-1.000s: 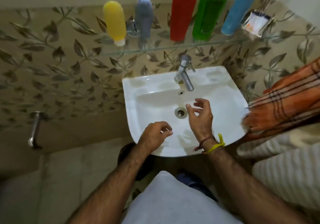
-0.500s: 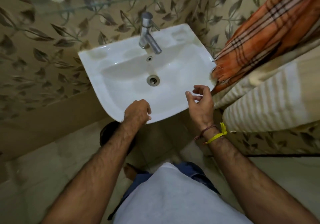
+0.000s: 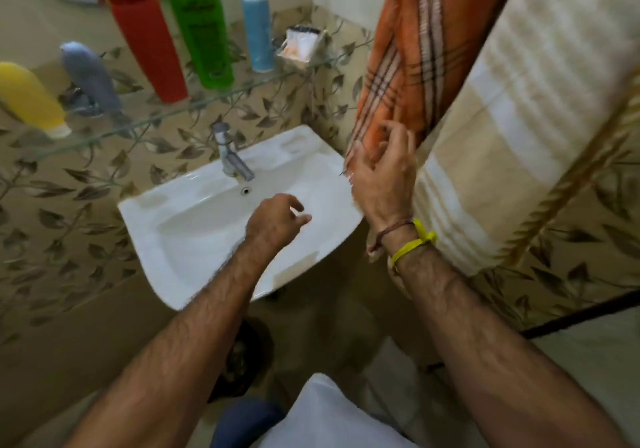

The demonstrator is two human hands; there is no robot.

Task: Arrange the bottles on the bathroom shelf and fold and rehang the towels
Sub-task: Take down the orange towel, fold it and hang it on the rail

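The orange striped towel hangs at upper right of the frame, right beside a cream towel. The right hand is up at the orange towel's lower fringe, fingers loosely curled; can't tell if it's actually pinching cloth. The left hand hovers over the white sink, fingers relaxed, holding nothing. Upper left, the glass shelf carries yellow, grey, red, green and blue bottles.

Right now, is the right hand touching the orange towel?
Cannot tell. In the head view the right hand overlaps the orange towel's lower edge, fingers loosely curled, but blur hides any contact or gap.
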